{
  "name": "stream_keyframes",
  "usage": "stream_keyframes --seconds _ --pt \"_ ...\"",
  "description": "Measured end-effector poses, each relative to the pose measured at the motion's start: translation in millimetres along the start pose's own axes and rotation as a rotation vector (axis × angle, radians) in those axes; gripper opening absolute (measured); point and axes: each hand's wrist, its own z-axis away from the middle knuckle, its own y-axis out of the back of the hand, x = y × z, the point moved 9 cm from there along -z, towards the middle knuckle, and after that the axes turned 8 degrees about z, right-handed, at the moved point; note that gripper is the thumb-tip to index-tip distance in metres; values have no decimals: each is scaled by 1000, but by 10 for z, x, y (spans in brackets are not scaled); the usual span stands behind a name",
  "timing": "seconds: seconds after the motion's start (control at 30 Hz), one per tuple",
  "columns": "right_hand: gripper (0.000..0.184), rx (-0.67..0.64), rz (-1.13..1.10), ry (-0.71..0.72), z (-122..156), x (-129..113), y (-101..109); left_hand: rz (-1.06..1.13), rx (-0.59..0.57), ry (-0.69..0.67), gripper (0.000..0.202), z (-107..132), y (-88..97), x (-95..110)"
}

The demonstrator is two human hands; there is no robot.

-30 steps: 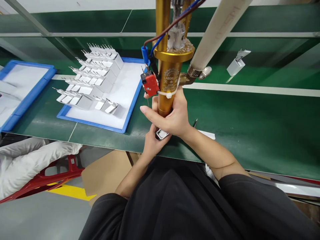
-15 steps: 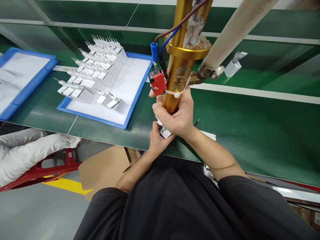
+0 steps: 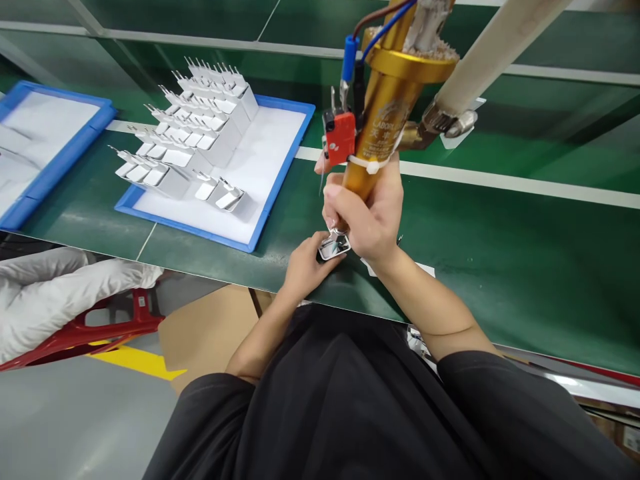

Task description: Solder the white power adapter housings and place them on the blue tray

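Observation:
My right hand (image 3: 376, 217) is wrapped round the lower end of a gold dispensing gun (image 3: 386, 127), with the thumb in front. A red switch (image 3: 341, 137) with blue and brown wires is strapped to the gun's side. Just below the gun, my left hand (image 3: 305, 263) grips a small white charger housing (image 3: 329, 252) between thumb and fingers. Its open end faces up and shows something shiny inside. The gun's tip is close to the housing, partly hidden by my right hand; whether they touch I cannot tell.
On the left, a blue-rimmed tray (image 3: 200, 230) holds rows of white plug chargers (image 3: 195, 123). Another blue tray (image 3: 60, 163) stands further left. A thick pale hose (image 3: 495, 57) runs from the gun to the upper right, partly covering a white piece (image 3: 457, 139). White paper (image 3: 425, 269) lies beside my right wrist.
My right hand and the gun have moved up and to the right. My left hand has shifted slightly left and up, and more of the housing's open end shows.

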Motion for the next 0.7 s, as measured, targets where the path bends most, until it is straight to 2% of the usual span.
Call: stream_keyframes --seconds 0.07,0.13,0.23,0.37,0.7 --pt "29 52 29 5 -33 26 41 -65 -81 -51 42 -41 47 -47" --pt "30 99 46 14 -67 45 77 -95 -91 -127 48 -40 132 -47" --pt "32 127 44 34 -105 56 100 -120 36 -223 50 49 297 -19" --pt "30 135 72 53 -112 39 110 -158 180 -283 33 203 383 -15" --pt "38 68 211 25 -104 84 52 -218 210 -382 26 217 404 38"
